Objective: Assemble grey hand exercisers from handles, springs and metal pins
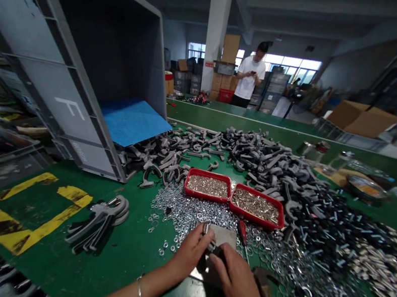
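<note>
Over a small metal plate (227, 237) on the green table, my two hands meet. My left hand (188, 251) is closed around a small silver part with a ribbed, spring-like end (206, 228) sticking up between thumb and fingers. My right hand (239, 278) is closed on a small dark piece (218, 251) that touches or nearly touches the silver part. The fingers hide most of both pieces. A red-handled screwdriver (242, 232) lies just beyond my right hand, and pliers (267, 283) rest to its right, partly covered.
Two red trays (210, 174) (272, 227) of small metal pieces stand ahead amid loose nuts (179, 212). Grey handles (259, 151) are heaped behind; several lie stacked (99, 220) at left. Rings (310, 296) and black parts (327, 222) spread right. A grey crate (80, 140) stands left. Beyond is a person (246, 82).
</note>
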Demonstrator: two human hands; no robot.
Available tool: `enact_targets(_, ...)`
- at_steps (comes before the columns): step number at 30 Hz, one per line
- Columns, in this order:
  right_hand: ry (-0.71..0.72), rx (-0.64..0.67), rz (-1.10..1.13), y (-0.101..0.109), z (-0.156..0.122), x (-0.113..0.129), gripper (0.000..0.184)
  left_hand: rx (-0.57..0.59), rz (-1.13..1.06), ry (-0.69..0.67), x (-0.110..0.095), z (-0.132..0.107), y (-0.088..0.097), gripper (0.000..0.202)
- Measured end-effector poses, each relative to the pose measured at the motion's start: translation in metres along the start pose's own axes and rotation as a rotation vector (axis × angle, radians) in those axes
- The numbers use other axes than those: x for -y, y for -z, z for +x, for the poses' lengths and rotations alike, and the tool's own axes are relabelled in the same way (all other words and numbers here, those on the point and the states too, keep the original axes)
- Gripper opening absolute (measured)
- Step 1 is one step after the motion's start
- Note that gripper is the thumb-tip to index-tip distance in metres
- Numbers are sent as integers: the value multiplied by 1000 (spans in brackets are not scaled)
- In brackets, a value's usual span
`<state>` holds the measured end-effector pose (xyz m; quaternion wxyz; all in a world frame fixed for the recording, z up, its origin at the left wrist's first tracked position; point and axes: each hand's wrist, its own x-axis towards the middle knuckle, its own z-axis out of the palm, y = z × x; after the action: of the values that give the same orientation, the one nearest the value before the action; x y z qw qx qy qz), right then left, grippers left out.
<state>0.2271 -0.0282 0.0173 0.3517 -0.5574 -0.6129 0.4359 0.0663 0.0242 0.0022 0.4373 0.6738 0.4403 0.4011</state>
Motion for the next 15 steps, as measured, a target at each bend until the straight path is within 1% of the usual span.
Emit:
enact_targets(1,-75,95,104,0,2,-1,52,-17,-1,-40,0,2,-2,25)
enact_targets(2,-151,207,197,1,3,-1,56,-12,19,-106,-1,3,-3,23)
enact_targets(3,-199,293,250,1,4,-2,60,15,50,-179,-1,4,-4,21)
enact_targets(4,-201,323,246,2,5,-2,63,55,79,-240,-1,5,-4,20)
enact_targets(5,-162,280,196,3,5,-3,61,88,98,-268,0,5,-5,19)
enact_targets(6,-103,189,126,4,5,-3,57,98,102,-254,1,5,-6,19)
enact_targets(7,-39,71,57,5,5,-4,52,77,97,-206,3,5,-8,19)
enact_targets(8,-5,-22,30,4,4,-5,47,36,88,-146,5,4,-9,19)
enact_targets(9,-13,-56,58,3,3,-5,46,-7,81,-97,7,3,-11,20)
enact_targets(10,-56,-31,129,1,2,-6,46,-28,84,-74,8,2,-12,20)
enact_targets(11,-127,44,235,-1,1,-8,47,-18,100,-86,7,1,-12,20)
enact_targets(12,-209,139,351,-3,0,-9,48,29,128,-124,6,1,-11,19)
enact_targets(13,-283,233,449,-4,-1,-10,49,102,167,-173,4,2,-9,19)
enact_targets(14,-331,301,502,-4,-3,-12,51,187,214,-211,2,3,-7,18)
enact_targets(15,-340,335,497,-3,-4,-14,53,271,274,-232,-1,7,-5,18)
